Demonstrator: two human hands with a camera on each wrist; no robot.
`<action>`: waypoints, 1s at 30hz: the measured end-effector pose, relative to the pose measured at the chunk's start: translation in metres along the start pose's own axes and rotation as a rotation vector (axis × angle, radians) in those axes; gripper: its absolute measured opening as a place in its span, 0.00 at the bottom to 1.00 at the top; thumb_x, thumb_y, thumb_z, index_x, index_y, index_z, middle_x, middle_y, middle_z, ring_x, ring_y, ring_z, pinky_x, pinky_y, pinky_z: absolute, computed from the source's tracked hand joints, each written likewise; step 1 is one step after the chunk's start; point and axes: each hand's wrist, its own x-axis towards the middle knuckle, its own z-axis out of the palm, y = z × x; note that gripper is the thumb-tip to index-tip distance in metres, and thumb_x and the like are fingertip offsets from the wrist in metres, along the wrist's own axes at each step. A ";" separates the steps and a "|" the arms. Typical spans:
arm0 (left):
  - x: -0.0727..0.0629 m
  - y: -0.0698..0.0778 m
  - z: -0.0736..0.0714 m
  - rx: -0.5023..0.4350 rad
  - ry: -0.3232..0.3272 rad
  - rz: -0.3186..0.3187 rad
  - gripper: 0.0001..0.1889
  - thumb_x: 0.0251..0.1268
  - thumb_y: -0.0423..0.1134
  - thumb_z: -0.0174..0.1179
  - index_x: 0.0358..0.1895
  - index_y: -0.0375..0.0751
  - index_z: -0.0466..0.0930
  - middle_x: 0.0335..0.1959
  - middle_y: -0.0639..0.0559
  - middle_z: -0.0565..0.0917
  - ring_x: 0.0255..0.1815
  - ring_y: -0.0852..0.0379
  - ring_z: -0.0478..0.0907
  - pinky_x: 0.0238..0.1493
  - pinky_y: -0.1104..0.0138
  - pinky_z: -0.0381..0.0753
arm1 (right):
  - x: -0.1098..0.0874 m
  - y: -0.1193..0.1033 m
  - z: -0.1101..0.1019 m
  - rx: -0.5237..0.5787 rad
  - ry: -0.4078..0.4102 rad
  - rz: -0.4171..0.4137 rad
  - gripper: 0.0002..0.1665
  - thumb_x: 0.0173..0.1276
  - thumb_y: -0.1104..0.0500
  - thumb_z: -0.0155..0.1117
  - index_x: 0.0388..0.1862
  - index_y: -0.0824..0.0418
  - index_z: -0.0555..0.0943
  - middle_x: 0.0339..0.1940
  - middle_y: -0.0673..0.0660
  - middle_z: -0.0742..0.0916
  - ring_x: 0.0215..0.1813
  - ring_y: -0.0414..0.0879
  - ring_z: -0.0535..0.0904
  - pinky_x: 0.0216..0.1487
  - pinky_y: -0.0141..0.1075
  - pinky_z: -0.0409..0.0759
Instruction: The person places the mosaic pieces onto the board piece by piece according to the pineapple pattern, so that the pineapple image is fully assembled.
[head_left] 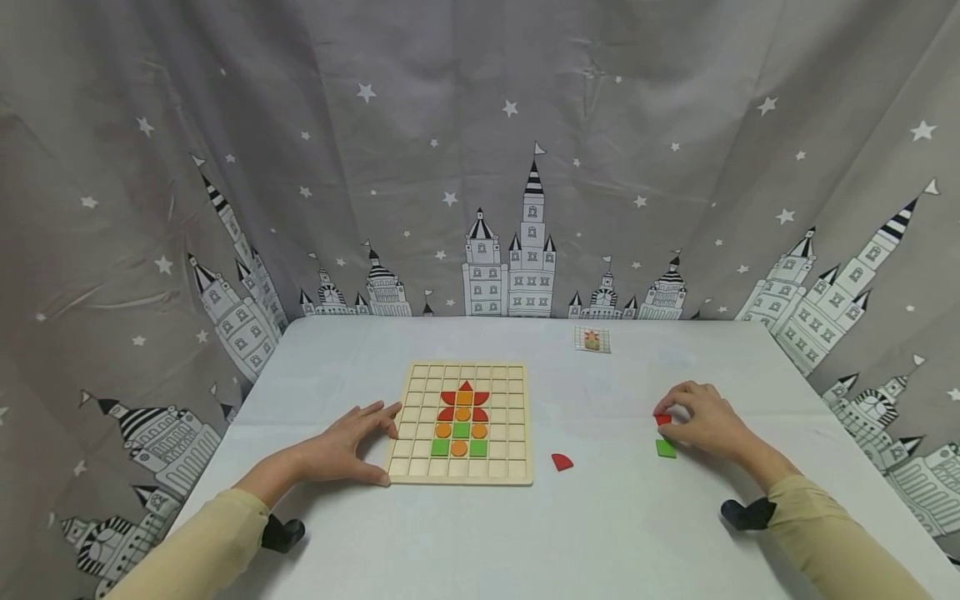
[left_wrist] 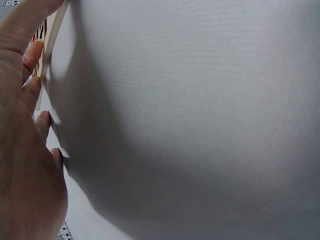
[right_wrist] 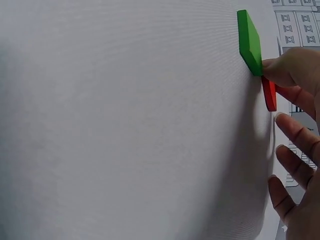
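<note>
A wooden grid board lies left of centre on the table. Red, orange and green pieces form a figure on it, with a red triangle at the top. My left hand touches the board's left side, thumb at the near corner and fingers spread farther up the edge. Over on the right, my right hand pinches a small red piece between thumb and index finger. Just nearer than it lies a green square, close by the thumb in the right wrist view. The red piece's full outline is partly hidden by fingers.
A loose red quarter-circle lies between the board and my right hand. Toward the back of the white table is a small picture card. Behind the table hangs a grey curtain printed with castles and stars.
</note>
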 end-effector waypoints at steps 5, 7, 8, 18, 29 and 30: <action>0.000 0.000 0.001 -0.002 -0.004 -0.009 0.31 0.48 0.63 0.76 0.51 0.59 0.73 0.83 0.45 0.56 0.82 0.32 0.42 0.77 0.35 0.35 | 0.002 0.003 0.004 -0.027 0.040 -0.028 0.08 0.60 0.56 0.76 0.39 0.49 0.87 0.56 0.62 0.80 0.62 0.65 0.67 0.61 0.67 0.69; 0.000 0.000 0.001 0.000 -0.006 -0.016 0.31 0.48 0.63 0.76 0.51 0.59 0.72 0.83 0.45 0.56 0.82 0.32 0.42 0.77 0.35 0.35 | 0.003 0.004 0.006 -0.059 0.069 -0.058 0.07 0.59 0.55 0.77 0.36 0.48 0.87 0.54 0.60 0.81 0.62 0.63 0.67 0.62 0.66 0.69; 0.000 0.001 0.001 0.002 -0.006 -0.021 0.31 0.48 0.63 0.76 0.51 0.59 0.72 0.83 0.45 0.56 0.82 0.32 0.42 0.77 0.35 0.35 | 0.004 0.004 0.007 -0.076 0.085 -0.079 0.07 0.59 0.55 0.77 0.35 0.48 0.87 0.53 0.60 0.82 0.62 0.63 0.68 0.61 0.65 0.69; -0.001 0.002 0.000 0.002 -0.013 -0.050 0.31 0.47 0.64 0.77 0.51 0.59 0.73 0.83 0.45 0.55 0.82 0.31 0.41 0.77 0.35 0.34 | 0.019 -0.056 0.022 -0.091 0.199 -0.272 0.08 0.55 0.54 0.79 0.34 0.47 0.87 0.50 0.55 0.84 0.59 0.59 0.71 0.56 0.58 0.69; 0.002 0.000 0.001 0.009 -0.013 -0.066 0.31 0.46 0.64 0.77 0.50 0.60 0.72 0.83 0.46 0.55 0.82 0.32 0.40 0.77 0.35 0.35 | 0.032 -0.169 0.077 -0.063 0.139 -0.539 0.10 0.54 0.49 0.79 0.33 0.47 0.88 0.48 0.46 0.83 0.58 0.47 0.71 0.60 0.48 0.70; 0.002 0.000 0.002 0.011 -0.013 -0.070 0.31 0.46 0.64 0.77 0.50 0.60 0.72 0.83 0.46 0.55 0.82 0.32 0.40 0.77 0.34 0.35 | 0.033 -0.177 0.083 -0.060 0.128 -0.558 0.10 0.54 0.48 0.79 0.33 0.46 0.88 0.48 0.46 0.83 0.58 0.47 0.71 0.59 0.47 0.71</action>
